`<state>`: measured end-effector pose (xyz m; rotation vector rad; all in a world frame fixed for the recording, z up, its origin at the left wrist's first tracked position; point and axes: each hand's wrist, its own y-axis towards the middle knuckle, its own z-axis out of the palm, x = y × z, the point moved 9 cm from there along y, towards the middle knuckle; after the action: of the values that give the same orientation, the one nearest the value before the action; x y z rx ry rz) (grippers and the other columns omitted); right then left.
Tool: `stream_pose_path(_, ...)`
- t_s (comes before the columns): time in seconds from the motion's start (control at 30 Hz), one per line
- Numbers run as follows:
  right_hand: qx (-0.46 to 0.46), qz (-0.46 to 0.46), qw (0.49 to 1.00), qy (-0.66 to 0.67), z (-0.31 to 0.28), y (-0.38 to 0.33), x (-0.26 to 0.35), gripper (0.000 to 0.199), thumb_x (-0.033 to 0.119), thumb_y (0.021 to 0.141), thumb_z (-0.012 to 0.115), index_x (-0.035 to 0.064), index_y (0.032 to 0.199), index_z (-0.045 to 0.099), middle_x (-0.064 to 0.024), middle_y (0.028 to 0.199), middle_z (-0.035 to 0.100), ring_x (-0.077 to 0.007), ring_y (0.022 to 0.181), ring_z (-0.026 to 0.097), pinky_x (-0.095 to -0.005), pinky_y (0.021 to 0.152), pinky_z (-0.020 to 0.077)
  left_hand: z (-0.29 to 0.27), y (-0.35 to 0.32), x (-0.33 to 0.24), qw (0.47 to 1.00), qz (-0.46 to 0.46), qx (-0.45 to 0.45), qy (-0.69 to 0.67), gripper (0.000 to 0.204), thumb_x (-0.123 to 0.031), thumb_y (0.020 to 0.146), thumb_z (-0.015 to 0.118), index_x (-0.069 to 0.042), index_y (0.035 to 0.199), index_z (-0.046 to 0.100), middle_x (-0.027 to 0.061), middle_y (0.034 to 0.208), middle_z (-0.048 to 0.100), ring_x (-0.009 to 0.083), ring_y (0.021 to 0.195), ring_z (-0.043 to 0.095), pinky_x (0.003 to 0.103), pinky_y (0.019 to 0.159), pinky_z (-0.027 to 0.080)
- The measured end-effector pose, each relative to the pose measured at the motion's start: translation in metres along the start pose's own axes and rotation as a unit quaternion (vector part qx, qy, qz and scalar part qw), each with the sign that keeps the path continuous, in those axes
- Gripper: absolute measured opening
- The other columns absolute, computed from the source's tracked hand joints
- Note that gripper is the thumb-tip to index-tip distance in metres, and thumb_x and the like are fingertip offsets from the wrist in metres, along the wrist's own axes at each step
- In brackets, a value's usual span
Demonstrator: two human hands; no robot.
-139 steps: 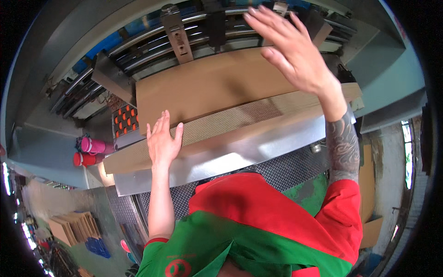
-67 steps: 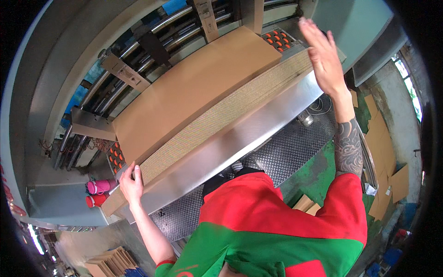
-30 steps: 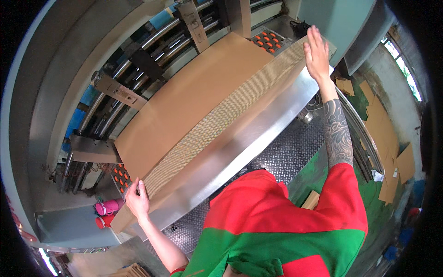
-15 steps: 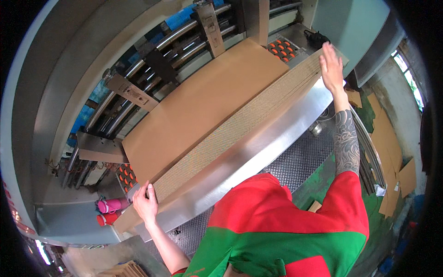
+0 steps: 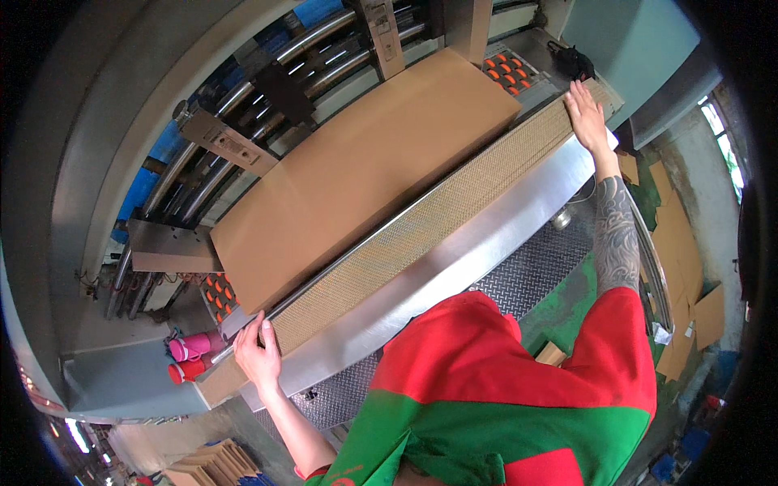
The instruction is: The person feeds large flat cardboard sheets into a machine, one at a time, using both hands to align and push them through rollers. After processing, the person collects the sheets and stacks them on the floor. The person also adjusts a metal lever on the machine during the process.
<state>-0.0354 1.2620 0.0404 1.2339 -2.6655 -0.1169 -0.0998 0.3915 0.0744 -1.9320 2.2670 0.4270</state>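
Left hand (image 5: 258, 356) and right hand (image 5: 587, 121) lying open, clasping nothing, at opposite ends of fluted cardboard stack (image 5: 421, 231) resting on metal table (image 5: 519, 215). Since before, gap opening behind, baring metal rod (image 5: 340, 263) beside brown cardboard block (image 5: 365, 170).

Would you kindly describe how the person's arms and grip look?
The left grip and right grip are ungloved hands. A swirling tattoo covers the right forearm; the left forearm shows none. The right sleeve is red; the left sleeve is green with red edging.
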Motion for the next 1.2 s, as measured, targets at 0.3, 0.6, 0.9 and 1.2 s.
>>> stream_pose_path(0.3,-0.052,-0.020,0.998,0.007,-0.009,0.001,0.014,0.069,0.056,0.115,0.030,0.0150,0.171,0.031,-0.0075,0.180,0.024,-0.0260,0.166,0.020,-0.0597,0.132,0.0148,-0.002,-0.002,-0.003,1.000,0.002,-0.011,0.007,0.036,-0.033,0.105,0.063,-0.007,0.125,0.078,0.0167,0.112,0.078,0.0359,0.111,0.070,0.049,0.113,0.045)
stream_pose_path(0.6,0.047,-0.033,0.997,-0.048,-0.003,-0.013,0.059,0.074,0.063,0.113,0.031,0.0183,0.171,0.031,-0.0058,0.180,0.024,-0.0251,0.166,0.021,-0.0597,0.133,0.0149,-0.006,-0.003,-0.005,1.000,0.001,-0.014,-0.005,0.035,-0.033,0.104,0.065,-0.007,0.123,0.079,0.0166,0.114,0.079,0.0351,0.111,0.071,0.048,0.112,0.046)
stream_pose_path(0.9,0.021,-0.188,0.982,-0.010,-0.002,-0.032,0.170,0.063,0.052,0.115,0.035,0.0165,0.167,0.040,-0.0090,0.174,0.037,-0.0289,0.163,0.031,-0.0588,0.132,0.0170,-0.009,-0.008,-0.004,0.999,0.005,-0.031,-0.014,0.035,-0.032,0.103,0.067,-0.006,0.123,0.079,0.0161,0.117,0.079,0.0370,0.113,0.071,0.049,0.115,0.044)
stream_pose_path(1.2,0.266,-0.440,0.854,0.079,0.025,-0.063,0.380,0.058,0.047,0.110,0.051,0.0073,0.152,0.059,-0.0187,0.156,0.058,-0.0373,0.145,0.053,-0.0447,0.123,0.0395,-0.013,-0.007,-0.003,0.999,-0.001,-0.027,-0.029,0.034,-0.028,0.098,0.070,-0.006,0.122,0.078,0.0132,0.115,0.079,0.0324,0.110,0.073,0.050,0.114,0.046)
